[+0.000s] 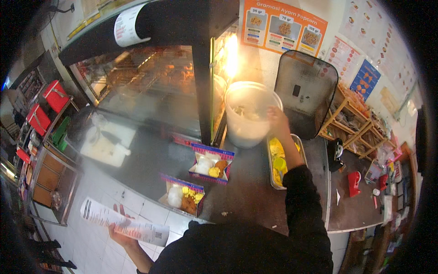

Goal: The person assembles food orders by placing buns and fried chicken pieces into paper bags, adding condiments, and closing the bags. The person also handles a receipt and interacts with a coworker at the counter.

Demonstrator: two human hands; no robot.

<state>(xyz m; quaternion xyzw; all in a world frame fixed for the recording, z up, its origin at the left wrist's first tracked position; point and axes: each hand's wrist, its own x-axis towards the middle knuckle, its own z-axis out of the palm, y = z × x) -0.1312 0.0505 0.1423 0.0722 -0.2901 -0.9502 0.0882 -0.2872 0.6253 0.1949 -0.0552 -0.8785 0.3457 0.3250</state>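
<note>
At the round white plastic bucket (pixel 246 131), I can't tell how the right hand (pixel 277 120) grips; left of it, the left hand (pixel 119 236) holds long white paper (pixel 143 230), best kept clear.

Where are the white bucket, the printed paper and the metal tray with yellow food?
White bucket (pixel 247 132), head view: near side of its outer wall.
Printed paper (pixel 138 229), head view: its printed face, near the middle.
Metal tray (pixel 271 167), head view: its left rim.

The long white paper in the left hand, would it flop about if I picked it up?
The paper would probably flop, since it looks thin and its surface curves. It's likely very light too: only the left hand holds it up.
</note>
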